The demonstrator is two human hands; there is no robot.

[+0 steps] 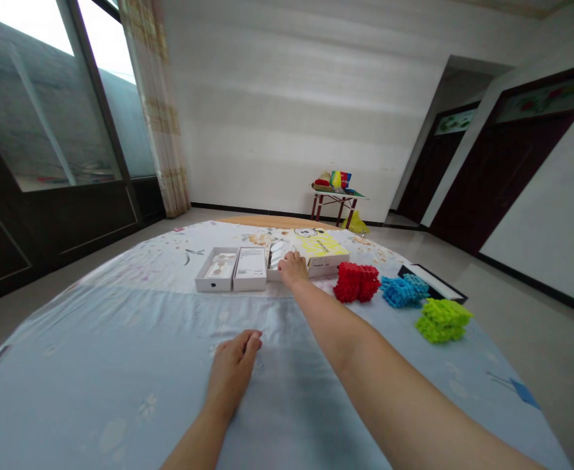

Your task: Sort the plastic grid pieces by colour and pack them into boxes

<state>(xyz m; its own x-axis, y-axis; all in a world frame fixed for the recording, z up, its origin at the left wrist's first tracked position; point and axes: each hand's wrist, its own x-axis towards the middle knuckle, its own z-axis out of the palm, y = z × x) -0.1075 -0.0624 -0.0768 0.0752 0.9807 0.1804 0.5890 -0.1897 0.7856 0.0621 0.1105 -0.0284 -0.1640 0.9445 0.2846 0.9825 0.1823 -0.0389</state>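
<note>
My right hand (293, 267) is stretched far forward over the bed sheet (120, 365), its fingers curled on the edge of a small white open box (278, 256) next to a yellow-topped box (322, 251). Two more white open box trays (217, 269) (250, 268) lie to the left of it. My left hand (233, 369) rests flat on the sheet close to me, fingers together and stretched out, holding nothing. A red block cluster (357, 282), a blue one (404, 290) and a green one (443, 320) lie to the right.
A black-framed white board (434, 281) lies at the sheet's right edge. A small red-legged table (336, 196) with colourful items stands by the far wall, a yellow bag (358, 225) beside it. Dark doors are at right, windows and a curtain at left.
</note>
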